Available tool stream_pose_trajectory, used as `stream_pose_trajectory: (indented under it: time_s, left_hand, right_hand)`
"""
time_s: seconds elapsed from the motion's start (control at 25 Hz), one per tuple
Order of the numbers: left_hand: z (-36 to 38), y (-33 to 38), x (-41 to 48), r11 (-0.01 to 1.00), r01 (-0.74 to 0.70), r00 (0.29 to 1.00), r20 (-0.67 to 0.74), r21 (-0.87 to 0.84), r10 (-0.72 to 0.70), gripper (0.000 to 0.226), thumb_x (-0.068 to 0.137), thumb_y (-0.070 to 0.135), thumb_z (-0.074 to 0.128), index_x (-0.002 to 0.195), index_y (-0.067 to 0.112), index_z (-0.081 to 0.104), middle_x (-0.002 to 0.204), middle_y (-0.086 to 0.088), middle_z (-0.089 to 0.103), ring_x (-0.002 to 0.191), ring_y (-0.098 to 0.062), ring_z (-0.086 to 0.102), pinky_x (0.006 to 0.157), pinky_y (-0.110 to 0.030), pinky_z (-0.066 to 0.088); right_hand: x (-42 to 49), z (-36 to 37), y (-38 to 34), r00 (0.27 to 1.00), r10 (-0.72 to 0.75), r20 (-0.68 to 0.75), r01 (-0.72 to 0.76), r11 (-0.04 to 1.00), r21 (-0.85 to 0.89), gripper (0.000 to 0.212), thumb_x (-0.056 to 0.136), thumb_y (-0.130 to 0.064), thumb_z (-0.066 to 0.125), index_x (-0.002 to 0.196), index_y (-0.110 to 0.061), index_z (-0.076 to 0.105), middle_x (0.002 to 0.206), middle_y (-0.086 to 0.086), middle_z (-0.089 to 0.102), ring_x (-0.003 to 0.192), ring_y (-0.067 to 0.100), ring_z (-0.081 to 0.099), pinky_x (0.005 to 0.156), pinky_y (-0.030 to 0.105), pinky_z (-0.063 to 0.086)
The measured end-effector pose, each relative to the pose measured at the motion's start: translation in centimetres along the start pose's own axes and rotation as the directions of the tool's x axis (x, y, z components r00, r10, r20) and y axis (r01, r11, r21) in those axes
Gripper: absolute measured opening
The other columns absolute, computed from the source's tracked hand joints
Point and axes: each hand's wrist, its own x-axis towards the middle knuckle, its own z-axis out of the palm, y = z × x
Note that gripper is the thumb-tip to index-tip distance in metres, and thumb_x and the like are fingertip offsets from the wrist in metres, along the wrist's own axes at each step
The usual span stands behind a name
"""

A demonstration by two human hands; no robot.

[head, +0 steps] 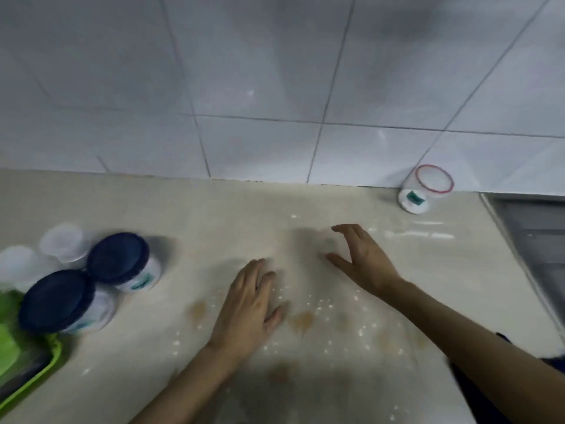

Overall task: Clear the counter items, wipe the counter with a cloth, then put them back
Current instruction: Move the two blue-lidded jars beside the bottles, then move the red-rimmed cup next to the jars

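Note:
My left hand (249,304) hovers low over the middle of the beige counter (214,215), fingers spread, holding nothing. My right hand (363,258) is just right of it, thumb and fingers curved apart and empty. White powder specks and brown stains cover the counter around both hands. Two white tubs with dark blue lids (123,261) (64,301) stand at the left. Behind them are two pale translucent containers (62,241) (16,264). A clear jar with a red rim (425,188) stands alone at the back right against the wall. No cloth is in view.
A green tray (27,362) juts in at the lower left edge. A steel sink (535,240) begins at the right of the counter. White tiled wall (275,87) backs the counter. A white powder streak (419,234) lies near the red-rimmed jar.

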Motion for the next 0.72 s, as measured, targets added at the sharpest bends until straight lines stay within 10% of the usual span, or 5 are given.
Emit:
stream_pose_trajectory:
  time_s: [0.24,0.36,0.72]
  left_hand:
    - [7.8,11.1,17.4,0.994,-0.071,0.948,0.314,0.078,0.043,0.088,0.079,0.07,0.025,0.145,0.012,0.036,0.154,-0.016,0.031,0.142,-0.032,0.03,0.117,-0.04,0.025]
    - [8.5,10.4,17.0,0.99,-0.016,0.932,0.361,0.138,-0.035,0.104,0.068,0.083,0.004,0.153,0.024,0.003,0.162,-0.011,-0.002,0.149,-0.027,0.0,0.121,-0.038,0.003]
    - [8.4,10.4,16.4,0.978,0.043,0.926,0.359,0.202,-0.115,0.102,0.065,0.084,0.001,0.152,0.032,-0.004,0.162,-0.007,-0.012,0.149,-0.026,-0.01,0.121,-0.043,-0.003]
  right_hand:
    - [1.7,-8.4,20.3,0.931,0.275,-0.239,-0.301,0.95,-0.082,0.059,0.081,-0.028,0.071,0.129,-0.004,0.047,0.132,0.019,0.049,0.118,0.038,0.05,0.095,0.046,0.045]
    - [4.1,-9.7,20.4,0.896,0.297,-0.33,-0.34,0.937,-0.08,0.072,0.073,-0.034,0.078,0.131,-0.006,0.045,0.142,0.02,0.04,0.129,0.037,0.04,0.102,0.047,0.038]
    - [7.6,-7.2,21.1,0.865,0.414,-0.283,-0.333,0.897,0.292,0.095,0.061,-0.04,0.085,0.138,-0.021,0.033,0.132,0.014,0.044,0.114,0.034,0.053,0.091,0.04,0.047]
